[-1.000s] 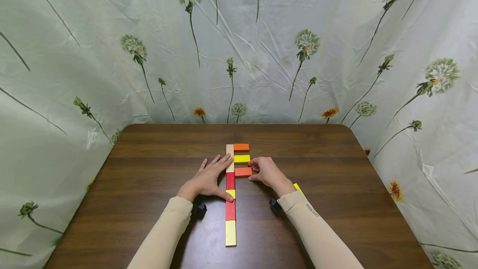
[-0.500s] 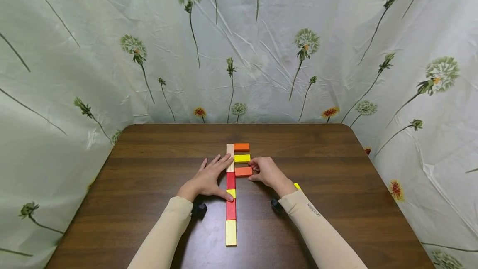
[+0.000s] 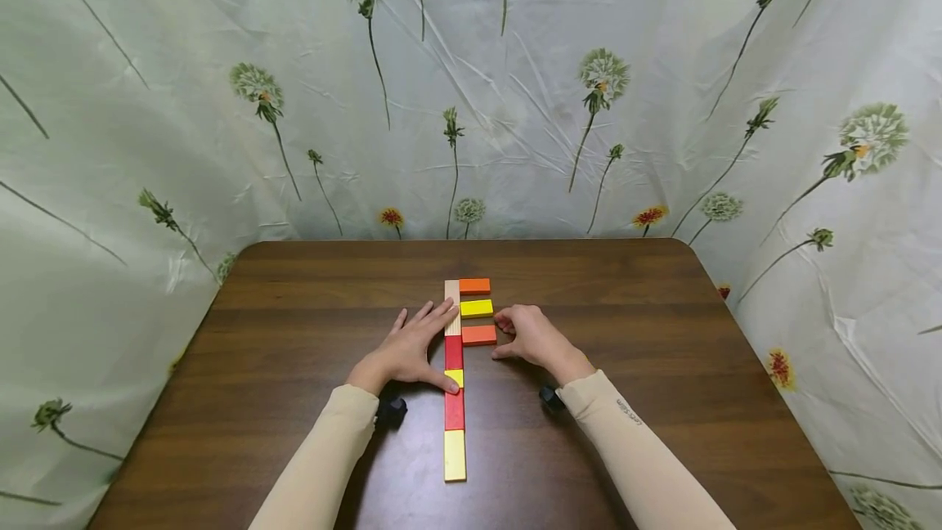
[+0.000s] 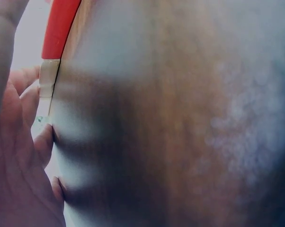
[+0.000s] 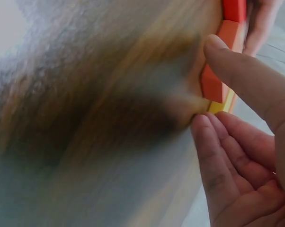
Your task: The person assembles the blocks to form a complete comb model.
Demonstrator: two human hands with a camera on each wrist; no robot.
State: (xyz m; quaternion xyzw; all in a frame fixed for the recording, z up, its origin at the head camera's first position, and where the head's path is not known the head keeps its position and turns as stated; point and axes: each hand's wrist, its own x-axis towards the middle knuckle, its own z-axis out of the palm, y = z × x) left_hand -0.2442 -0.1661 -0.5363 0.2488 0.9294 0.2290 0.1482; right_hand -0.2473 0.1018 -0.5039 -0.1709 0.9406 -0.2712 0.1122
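A straight column of flat blocks runs towards me: pale wood [image 3: 452,291] at the far end, then red [image 3: 453,352], small yellow [image 3: 458,375], red [image 3: 455,411] and light yellow [image 3: 455,455]. Three blocks jut rightward from its upper part: orange [image 3: 474,286], yellow [image 3: 477,308] and the nearest orange block [image 3: 479,335]. My left hand [image 3: 405,354] lies spread, fingertips on the pale wood and thumb on the small yellow block. Beside the nearest orange block's outer end is my right hand [image 3: 540,342], thumb and fingers apart. In the right wrist view, its thumb [image 5: 216,45] overlaps that block.
The blocks lie on a dark brown wooden table [image 3: 331,285] with rounded far corners. Behind it hangs a pale curtain [image 3: 530,105] printed with dandelions. Black wrist cameras show under both cuffs.
My right hand has drawn slightly right, away from the orange block's end. The yellow piece seen earlier by the right sleeve is now hidden. My left hand keeps its place on the column.
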